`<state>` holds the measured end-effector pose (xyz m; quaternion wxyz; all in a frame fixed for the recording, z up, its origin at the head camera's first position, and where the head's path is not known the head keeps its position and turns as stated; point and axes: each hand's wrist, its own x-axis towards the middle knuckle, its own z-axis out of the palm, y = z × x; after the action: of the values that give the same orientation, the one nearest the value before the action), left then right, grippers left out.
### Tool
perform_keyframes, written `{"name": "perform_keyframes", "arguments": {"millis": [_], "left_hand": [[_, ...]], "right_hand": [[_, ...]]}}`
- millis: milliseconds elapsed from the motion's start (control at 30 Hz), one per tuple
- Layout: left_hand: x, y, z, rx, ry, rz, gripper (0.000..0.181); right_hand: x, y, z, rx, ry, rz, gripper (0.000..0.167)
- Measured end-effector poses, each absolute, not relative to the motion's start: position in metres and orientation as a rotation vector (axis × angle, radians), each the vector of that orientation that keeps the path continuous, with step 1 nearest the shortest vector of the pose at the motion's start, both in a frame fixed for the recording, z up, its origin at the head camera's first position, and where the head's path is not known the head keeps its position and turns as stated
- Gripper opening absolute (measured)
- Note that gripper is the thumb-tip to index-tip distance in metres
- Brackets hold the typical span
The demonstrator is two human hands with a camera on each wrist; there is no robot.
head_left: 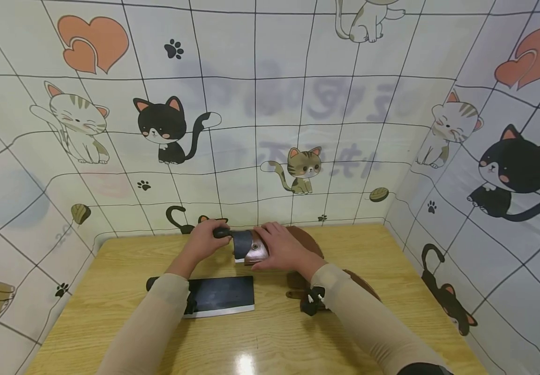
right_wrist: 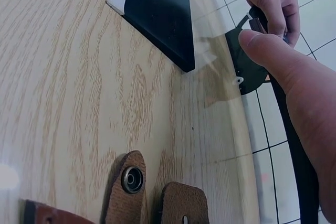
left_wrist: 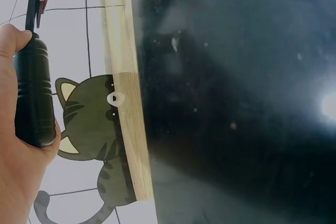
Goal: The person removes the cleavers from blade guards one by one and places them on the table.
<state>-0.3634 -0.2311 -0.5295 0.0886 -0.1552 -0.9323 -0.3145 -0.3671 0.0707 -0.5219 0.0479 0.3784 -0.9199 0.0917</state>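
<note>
At the back of the table, my left hand [head_left: 200,244] grips the black handle [left_wrist: 34,93] of a cleaver. Its dark blade [head_left: 242,244] has a bright edge and runs into a brown leather sheath [head_left: 256,254] with a metal snap. My right hand [head_left: 280,249] holds that sheath, thumb on the near side, fingers over the top; the palm hides much of it. How deep the blade sits inside cannot be seen. A second cleaver [head_left: 225,292], dark with a pale edge, lies nearer me under my left forearm.
Brown leather pieces lie right: a rounded one [head_left: 306,238] behind my right hand, and a strap with a snap [right_wrist: 132,179] beside a leather tab [right_wrist: 184,203], partly under my right forearm. A cat-printed white sheet [head_left: 256,104] encloses the wooden table [head_left: 270,333] at back and sides.
</note>
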Motion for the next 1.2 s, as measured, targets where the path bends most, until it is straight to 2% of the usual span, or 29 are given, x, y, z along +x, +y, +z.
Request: {"name": "perform_keyframes", "arguments": {"millis": [200,467,1033,1200], "left_hand": [[-0.363,-0.229,-0.530,-0.458,-2.769,-0.930,0.033],[-0.362,-0.230,-0.529,-0.445,-2.774,-0.945,0.038],[-0.363,-0.238,-0.531,-0.420,-2.779,-0.994,0.035],[-0.367,-0.242,-0.529,-0.418,-2.768,-1.013,0.042]], "right_hand": [[-0.366,0.071,-0.520,1.145,-2.816,0.256,0.122],[-0.366,0.071,-0.520,1.154,-2.807,0.284,0.119],[-0.365,0.080,-0.519,1.153,-2.843,0.267,0.123],[-0.367,0.083,-0.516,1.148,-2.816,0.277,0.121]]}}
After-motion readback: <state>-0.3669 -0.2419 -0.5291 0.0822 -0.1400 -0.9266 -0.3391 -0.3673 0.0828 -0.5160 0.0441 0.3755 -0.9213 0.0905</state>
